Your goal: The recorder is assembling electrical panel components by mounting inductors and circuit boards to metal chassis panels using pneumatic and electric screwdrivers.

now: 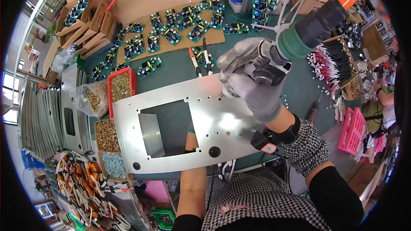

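Observation:
My right hand [252,85], in a grey glove, is wrapped round the lower end of a power screwdriver [299,38] with a black and green body. Its lower end is over a silver sheet-metal panel [171,96], near a row of small holes; the tip is hidden by my fingers. The panel has a large rectangular cutout, and two black round pieces sit along its near edge. My left forearm [192,192] passes under the panel, and part of the wrist shows through the cutout. The left fingers are hidden beneath the metal.
Green circuit boards [171,34] lie on cardboard at the back. A red bin [135,78] of brass-coloured small parts stands behind the panel's left end. Stacked metal panels [40,119] and orange-wound coils [81,179] are at left, wire bundles [332,64] and a pink crate [352,130] at right.

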The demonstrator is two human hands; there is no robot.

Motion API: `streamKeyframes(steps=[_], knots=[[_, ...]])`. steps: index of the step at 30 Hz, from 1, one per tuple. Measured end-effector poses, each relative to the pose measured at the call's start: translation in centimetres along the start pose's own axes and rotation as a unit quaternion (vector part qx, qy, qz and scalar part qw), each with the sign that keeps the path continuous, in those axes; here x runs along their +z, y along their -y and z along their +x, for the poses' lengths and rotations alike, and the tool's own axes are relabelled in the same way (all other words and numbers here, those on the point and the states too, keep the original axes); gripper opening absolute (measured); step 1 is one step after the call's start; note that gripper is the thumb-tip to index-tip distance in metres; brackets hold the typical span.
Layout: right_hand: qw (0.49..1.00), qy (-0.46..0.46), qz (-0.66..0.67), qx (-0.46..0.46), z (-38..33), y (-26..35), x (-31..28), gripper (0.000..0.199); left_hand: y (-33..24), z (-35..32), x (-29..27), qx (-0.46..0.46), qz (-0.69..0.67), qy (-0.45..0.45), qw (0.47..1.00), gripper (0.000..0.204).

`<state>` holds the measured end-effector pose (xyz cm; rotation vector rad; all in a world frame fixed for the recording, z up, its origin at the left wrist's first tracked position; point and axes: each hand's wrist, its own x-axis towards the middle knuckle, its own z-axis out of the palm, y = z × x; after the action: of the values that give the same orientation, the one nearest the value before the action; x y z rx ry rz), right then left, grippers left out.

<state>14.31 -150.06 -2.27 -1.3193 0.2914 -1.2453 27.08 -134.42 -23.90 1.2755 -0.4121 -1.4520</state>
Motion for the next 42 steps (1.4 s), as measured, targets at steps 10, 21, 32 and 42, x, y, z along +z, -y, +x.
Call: streamKeyframes(steps=[10, 21, 32, 42], knots=[[1.000, -0.030, 0.005, 0.004, -0.3, -0.2, 0.6, 0.040, 0.4, 2.2, 0.9, -0.005, -0.078, -0.002, 0.997, 0.025], [0.998, -0.025, 0.053, 0.037, -0.3, -1.0, 1.3, 0.039, -0.7, 4.9, 2.8, -0.003, -0.155, 0.000, 0.988, 0.028], [0.994, 0.082, -0.012, 0.078, -0.1, -0.4, 0.9, 0.035, -2.3, 7.7, 4.9, 0.007, -0.298, 0.041, 0.954, 0.031], [0.998, -0.012, -0.009, 0.058, -1.5, -0.5, 1.9, 0.041, 0.6, -9.5, -5.1, 0.200, 0.234, -0.151, 0.939, 0.032]])
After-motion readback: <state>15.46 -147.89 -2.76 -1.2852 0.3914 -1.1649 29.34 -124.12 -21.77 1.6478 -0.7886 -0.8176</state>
